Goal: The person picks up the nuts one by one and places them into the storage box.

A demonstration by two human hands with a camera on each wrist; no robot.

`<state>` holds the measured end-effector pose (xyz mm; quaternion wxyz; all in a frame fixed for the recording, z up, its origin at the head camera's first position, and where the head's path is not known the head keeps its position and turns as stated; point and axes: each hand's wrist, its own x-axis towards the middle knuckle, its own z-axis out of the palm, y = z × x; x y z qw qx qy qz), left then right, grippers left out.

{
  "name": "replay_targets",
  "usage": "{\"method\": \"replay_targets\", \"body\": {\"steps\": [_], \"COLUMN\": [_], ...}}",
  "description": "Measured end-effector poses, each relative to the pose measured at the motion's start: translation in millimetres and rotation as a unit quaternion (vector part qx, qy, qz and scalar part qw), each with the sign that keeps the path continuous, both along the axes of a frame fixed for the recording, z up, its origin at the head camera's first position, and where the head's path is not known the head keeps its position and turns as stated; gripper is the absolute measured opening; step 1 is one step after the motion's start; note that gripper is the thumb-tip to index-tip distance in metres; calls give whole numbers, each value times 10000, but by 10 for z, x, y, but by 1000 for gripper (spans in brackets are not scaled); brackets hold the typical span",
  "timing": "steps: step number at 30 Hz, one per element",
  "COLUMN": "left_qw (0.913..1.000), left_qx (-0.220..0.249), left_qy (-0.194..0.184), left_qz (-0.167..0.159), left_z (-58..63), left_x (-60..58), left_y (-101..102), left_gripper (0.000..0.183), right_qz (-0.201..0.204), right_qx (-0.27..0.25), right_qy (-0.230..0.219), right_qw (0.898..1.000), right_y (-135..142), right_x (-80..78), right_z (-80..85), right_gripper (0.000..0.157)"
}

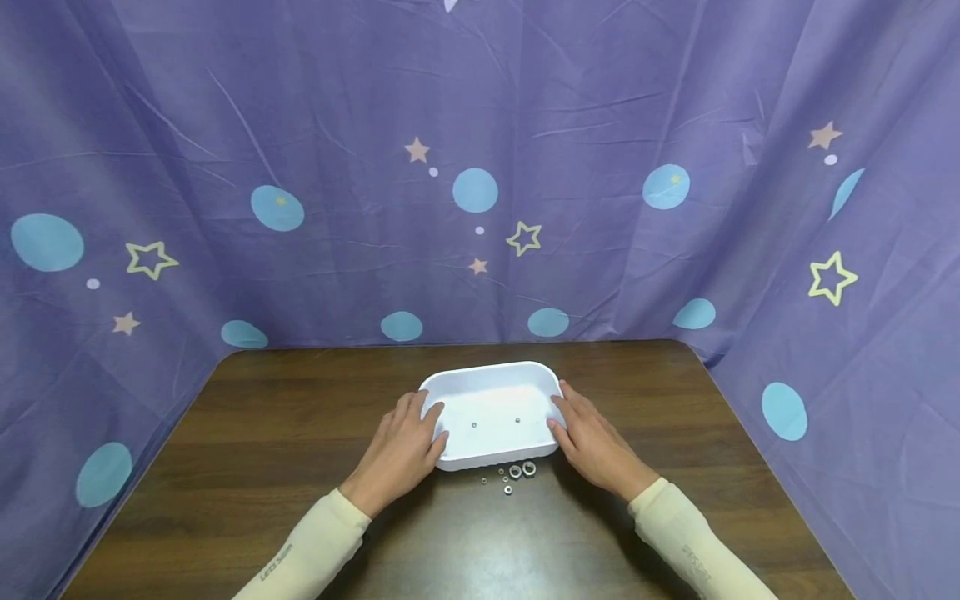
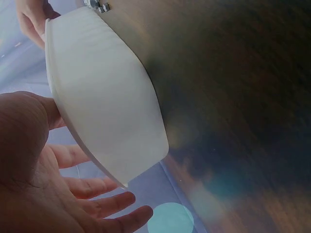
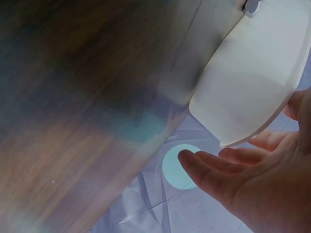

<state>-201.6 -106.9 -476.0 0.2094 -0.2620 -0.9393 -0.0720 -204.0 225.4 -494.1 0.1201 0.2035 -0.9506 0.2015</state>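
Both hands hold a white plastic tray (image 1: pixel 495 402), one at each short end. At the left end my left hand (image 1: pixel 401 446) has its thumb and index finger over the rim; in the left wrist view its other fingers spread beside the tray's corner. My right hand (image 1: pixel 600 446) grips the opposite end, thumb and fingertips at the rim. Two small metal nuts (image 1: pixel 517 420) lie apart on the tray's floor. Just in front of the tray, several loose nuts (image 1: pixel 508 490) of different sizes lie on the table, two of them clearly larger.
The dark wooden table (image 1: pixel 300 417) has rounded far corners. A purple curtain (image 1: pixel 337 250) with stars and blue dots hangs behind it and along both sides. Pale sleeves (image 1: pixel 315 542) cover both forearms.
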Motion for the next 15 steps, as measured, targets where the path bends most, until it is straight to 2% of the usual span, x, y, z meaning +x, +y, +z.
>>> {"method": "replay_targets", "body": {"steps": [4,8,15], "left_qw": [9996,9994,9985], "left_qx": [91,184,194], "left_qy": [-217,-240,-439], "left_qz": [143,192,273], "left_z": [-21,-26,-25], "left_x": [-2,0,-1], "left_y": [4,8,-3], "left_gripper": [51,53,52], "right_qz": [-17,22,391], "right_qx": [31,112,170], "right_qy": [269,587,1058], "right_qw": [9996,9982,9935], "right_y": [5,5,-44], "right_x": [27,95,245], "right_z": [46,116,226], "right_gripper": [54,54,51]}}
